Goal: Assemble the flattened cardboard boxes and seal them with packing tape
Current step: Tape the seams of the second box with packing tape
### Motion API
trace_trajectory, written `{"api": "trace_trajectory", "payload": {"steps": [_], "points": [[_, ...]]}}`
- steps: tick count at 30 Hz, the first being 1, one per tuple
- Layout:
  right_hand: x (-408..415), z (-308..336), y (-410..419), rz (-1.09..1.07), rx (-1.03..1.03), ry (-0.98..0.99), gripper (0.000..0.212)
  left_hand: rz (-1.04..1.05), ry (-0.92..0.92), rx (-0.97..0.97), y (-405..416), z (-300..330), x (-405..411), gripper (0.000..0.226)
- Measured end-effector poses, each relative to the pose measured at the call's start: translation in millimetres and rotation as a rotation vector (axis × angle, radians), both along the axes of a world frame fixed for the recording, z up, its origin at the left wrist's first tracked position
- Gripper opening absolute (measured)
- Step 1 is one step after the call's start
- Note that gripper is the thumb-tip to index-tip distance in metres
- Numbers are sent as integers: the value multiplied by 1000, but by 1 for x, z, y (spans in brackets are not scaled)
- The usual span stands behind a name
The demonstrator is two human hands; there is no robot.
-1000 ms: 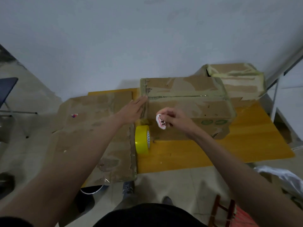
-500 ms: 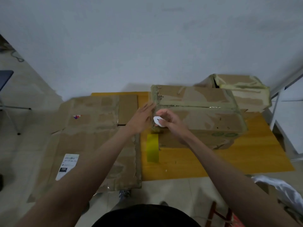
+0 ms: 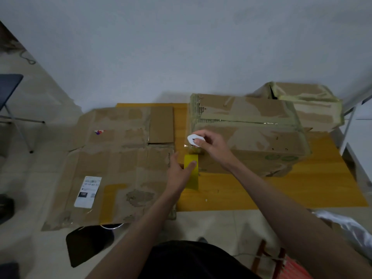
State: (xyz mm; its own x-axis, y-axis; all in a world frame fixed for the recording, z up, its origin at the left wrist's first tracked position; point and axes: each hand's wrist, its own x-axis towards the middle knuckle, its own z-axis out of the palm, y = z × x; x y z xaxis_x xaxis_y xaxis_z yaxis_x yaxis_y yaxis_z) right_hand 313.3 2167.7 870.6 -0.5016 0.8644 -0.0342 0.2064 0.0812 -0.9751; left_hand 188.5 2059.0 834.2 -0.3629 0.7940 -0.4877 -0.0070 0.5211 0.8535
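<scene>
A white shipping label (image 3: 88, 191) stuck on the flattened cardboard (image 3: 120, 164), in the lower left of the frame, carries a black block reading "15H"; the finer lines printed above it are too blurred to read. Green round marks (image 3: 280, 157) on the assembled box (image 3: 251, 137) at right are illegible.

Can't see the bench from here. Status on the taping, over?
Left hand grips yellow tape roll. Right hand holds small white cutter at assembled box corner. Nothing in the way.
</scene>
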Motion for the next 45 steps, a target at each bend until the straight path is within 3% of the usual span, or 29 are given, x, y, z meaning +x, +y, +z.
{"api": "trace_trajectory", "payload": {"steps": [7,13,19,22,29,45], "points": [[5,1,-5,-18,103,-60,20,48,-127,34,-4,6,-1,63],[16,0,-4,25,159,-163,35,80,-183,10,-5,10,-1,70],[17,2,-13,76,348,-274,30,69,-173,-15,-6,15,1,63],[16,3,-16,146,468,-325,25,76,-160,-21,-6,16,3,71],[13,6,-19,184,539,-451,10,79,-188,-37,-4,19,2,74],[-6,16,-24,285,727,-708,23,60,-117,-74,-2,29,1,76]]}}
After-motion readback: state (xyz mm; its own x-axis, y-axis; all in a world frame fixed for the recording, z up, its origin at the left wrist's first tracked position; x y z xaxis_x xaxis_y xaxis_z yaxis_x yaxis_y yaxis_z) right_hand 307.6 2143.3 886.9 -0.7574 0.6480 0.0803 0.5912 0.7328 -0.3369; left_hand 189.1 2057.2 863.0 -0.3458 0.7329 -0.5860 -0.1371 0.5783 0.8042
